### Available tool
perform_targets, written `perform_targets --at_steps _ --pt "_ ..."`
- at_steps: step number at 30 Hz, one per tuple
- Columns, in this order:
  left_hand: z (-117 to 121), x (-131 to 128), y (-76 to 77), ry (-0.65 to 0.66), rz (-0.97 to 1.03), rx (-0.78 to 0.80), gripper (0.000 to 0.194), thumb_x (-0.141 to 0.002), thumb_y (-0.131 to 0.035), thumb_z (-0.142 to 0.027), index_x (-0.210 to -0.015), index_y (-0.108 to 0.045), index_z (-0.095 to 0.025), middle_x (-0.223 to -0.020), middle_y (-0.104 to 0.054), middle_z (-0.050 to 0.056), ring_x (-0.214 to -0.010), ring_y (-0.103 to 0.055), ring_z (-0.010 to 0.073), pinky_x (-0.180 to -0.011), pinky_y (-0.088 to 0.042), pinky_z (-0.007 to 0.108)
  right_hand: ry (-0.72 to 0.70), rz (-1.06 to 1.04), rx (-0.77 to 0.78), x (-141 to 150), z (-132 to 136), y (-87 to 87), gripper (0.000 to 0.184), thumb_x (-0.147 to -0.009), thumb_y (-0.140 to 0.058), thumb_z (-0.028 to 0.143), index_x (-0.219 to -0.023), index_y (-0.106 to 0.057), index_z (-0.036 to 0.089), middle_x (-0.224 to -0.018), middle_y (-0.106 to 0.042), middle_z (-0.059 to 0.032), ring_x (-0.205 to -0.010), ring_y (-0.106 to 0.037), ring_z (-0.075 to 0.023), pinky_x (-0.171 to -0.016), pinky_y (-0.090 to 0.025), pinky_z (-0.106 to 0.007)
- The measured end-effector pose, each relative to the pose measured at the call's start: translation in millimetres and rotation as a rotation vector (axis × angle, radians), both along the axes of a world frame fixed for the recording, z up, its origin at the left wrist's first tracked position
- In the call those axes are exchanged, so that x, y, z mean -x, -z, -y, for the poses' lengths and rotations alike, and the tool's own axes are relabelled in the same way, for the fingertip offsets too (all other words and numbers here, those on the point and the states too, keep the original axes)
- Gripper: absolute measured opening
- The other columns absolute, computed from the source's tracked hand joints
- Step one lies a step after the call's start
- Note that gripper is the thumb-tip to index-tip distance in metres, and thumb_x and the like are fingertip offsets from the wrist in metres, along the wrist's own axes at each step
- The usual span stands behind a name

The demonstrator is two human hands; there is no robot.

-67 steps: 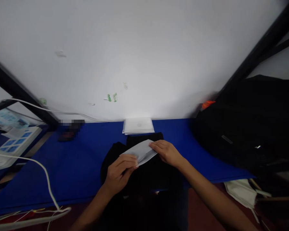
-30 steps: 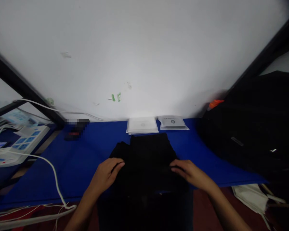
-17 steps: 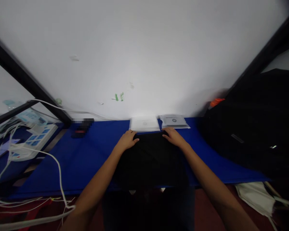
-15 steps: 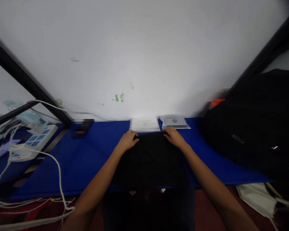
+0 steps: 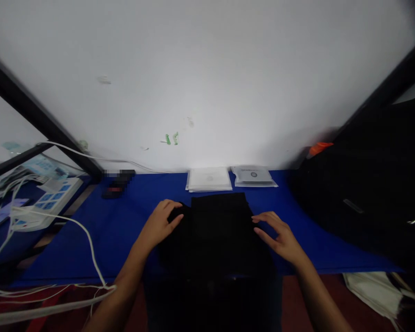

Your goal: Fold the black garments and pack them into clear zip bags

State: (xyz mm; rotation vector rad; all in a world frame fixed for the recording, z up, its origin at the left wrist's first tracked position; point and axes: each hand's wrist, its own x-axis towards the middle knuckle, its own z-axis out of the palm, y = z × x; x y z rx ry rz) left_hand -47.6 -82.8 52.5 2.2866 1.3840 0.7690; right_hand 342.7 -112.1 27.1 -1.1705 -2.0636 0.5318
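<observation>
A black cloth [image 5: 217,221], perhaps a garment, lies folded at the front of the blue-covered table; its dark folds are hard to make out. On its left side rests my left hand [image 5: 163,221], thumb apart from the fingers, fingertips touching the fabric. My right hand [image 5: 276,234] is at the right edge of the cloth, fingers stretched inward and thumb spread, fingertips on or just beside it. Behind the cloth lie white plastic packets [image 5: 209,180] and a grey printed packet [image 5: 254,176].
A big black bag [image 5: 363,184] stands at the right. At the left are a white power strip [image 5: 51,203], white cables [image 5: 86,230] and a dark pixelated object [image 5: 119,184]. A white wall [image 5: 228,92] rises behind the blue table cover [image 5: 152,189]. A pale cloth-like item [image 5: 373,293] shows below right.
Both hands have left the cloth's far edge and come nearer and farther apart, to its sides. The cloth's far edge now shows a raised, narrower fold.
</observation>
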Motion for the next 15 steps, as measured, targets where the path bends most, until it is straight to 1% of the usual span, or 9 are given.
perform_targets --at_steps 1,2,3,4,6,9,11,13,15 --pt "-7.5 6.2 8.8 -0.105 -0.041 -0.020 0.026 -0.091 -0.057 -0.035 -0.112 -0.060 -0.022 -0.110 -0.062 0.009 -0.107 -0.056 0.0254 -0.097 -0.045 0.045 0.019 -0.007 -0.005 2.8 -1.9 1.7 0.023 -0.093 -0.059 0.029 -0.116 -0.059 0.027 -0.106 -0.066 -0.0064 -0.103 -0.059 -0.0240 -0.090 -0.049 -0.042" --pt "-14.4 12.1 17.3 -0.174 -0.086 -0.005 0.034 -0.088 -0.060 -0.039 -0.117 -0.059 -0.021 -0.114 -0.061 0.010 -0.110 -0.054 0.0280 -0.099 -0.043 0.048 0.030 -0.006 -0.003 6.3 -4.6 2.8 0.024 -0.093 -0.059 0.030 -0.116 -0.059 0.027 -0.107 -0.065 -0.0065 -0.104 -0.059 -0.0244 -0.090 -0.049 -0.043" --pt "-20.1 17.4 25.0 -0.184 -0.114 0.019 0.038 -0.086 -0.062 -0.043 -0.116 -0.060 -0.021 -0.116 -0.060 0.010 -0.112 -0.054 0.0294 -0.100 -0.043 0.050 0.035 -0.002 0.002 10.1 -7.5 3.6 0.024 -0.093 -0.059 0.031 -0.117 -0.059 0.027 -0.108 -0.065 -0.0067 -0.105 -0.059 -0.0248 -0.091 -0.049 -0.043" --pt "-24.2 21.9 31.5 -0.166 -0.125 0.044 0.039 -0.084 -0.063 -0.045 -0.115 -0.061 -0.021 -0.118 -0.060 0.010 -0.113 -0.053 0.0296 -0.101 -0.043 0.050 0.037 0.004 0.008 14.0 -10.5 4.2 0.025 -0.093 -0.059 0.032 -0.117 -0.060 0.027 -0.110 -0.065 -0.0071 -0.106 -0.058 -0.0252 -0.092 -0.049 -0.044" --pt "-27.9 27.7 41.3 -0.143 -0.104 0.074 0.040 -0.084 -0.063 -0.048 -0.115 -0.061 -0.022 -0.122 -0.059 0.009 -0.116 -0.053 0.0287 -0.102 -0.043 0.048 0.041 0.003 0.011 21.3 -15.5 5.7 0.024 -0.093 -0.058 0.033 -0.116 -0.060 0.027 -0.111 -0.064 -0.0077 -0.107 -0.058 -0.0260 -0.092 -0.049 -0.044" --pt "-29.0 29.7 50.0 -0.227 -0.016 0.076 0.046 -0.086 -0.060 -0.045 -0.126 -0.054 -0.021 -0.121 -0.061 0.010 -0.113 -0.057 0.0269 -0.101 -0.045 0.047 0.059 -0.029 0.002 28.7 -20.4 10.7 0.022 -0.093 -0.057 0.034 -0.113 -0.061 0.027 -0.109 -0.065 -0.0079 -0.104 -0.060 -0.0264 -0.091 -0.050 -0.045" --pt "-30.3 28.4 52.8 -0.279 0.016 0.073 0.041 -0.085 -0.060 -0.039 -0.122 -0.056 -0.020 -0.111 -0.065 0.009 -0.106 -0.061 0.0261 -0.095 -0.048 0.045 0.068 -0.049 0.000 31.1 -22.0 15.5 0.020 -0.093 -0.057 0.034 -0.112 -0.062 0.027 -0.107 -0.066 -0.0077 -0.103 -0.060 -0.0264 -0.090 -0.050 -0.045" --pt "-30.4 26.4 51.3 -0.304 0.031 0.052 0.025 -0.084 -0.058 -0.033 -0.106 -0.063 -0.021 -0.101 -0.067 0.007 -0.098 -0.063 0.0249 -0.089 -0.051 0.043 0.070 -0.053 -0.004 31.9 -22.4 19.8 0.021 -0.093 -0.057 0.034 -0.112 -0.062 0.027 -0.109 -0.065 -0.0078 -0.104 -0.060 -0.0264 -0.091 -0.050 -0.045" --pt "-26.6 24.5 44.3 -0.298 0.079 -0.012 0.013 -0.084 -0.056 -0.029 -0.092 -0.063 -0.022 -0.096 -0.068 0.006 -0.097 -0.063 0.0235 -0.089 -0.051 0.041 0.058 -0.042 -0.015 32.0 -21.7 23.0 0.022 -0.093 -0.057 0.032 -0.114 -0.061 0.027 -0.111 -0.065 -0.0078 -0.107 -0.059 -0.0265 -0.093 -0.049 -0.046"
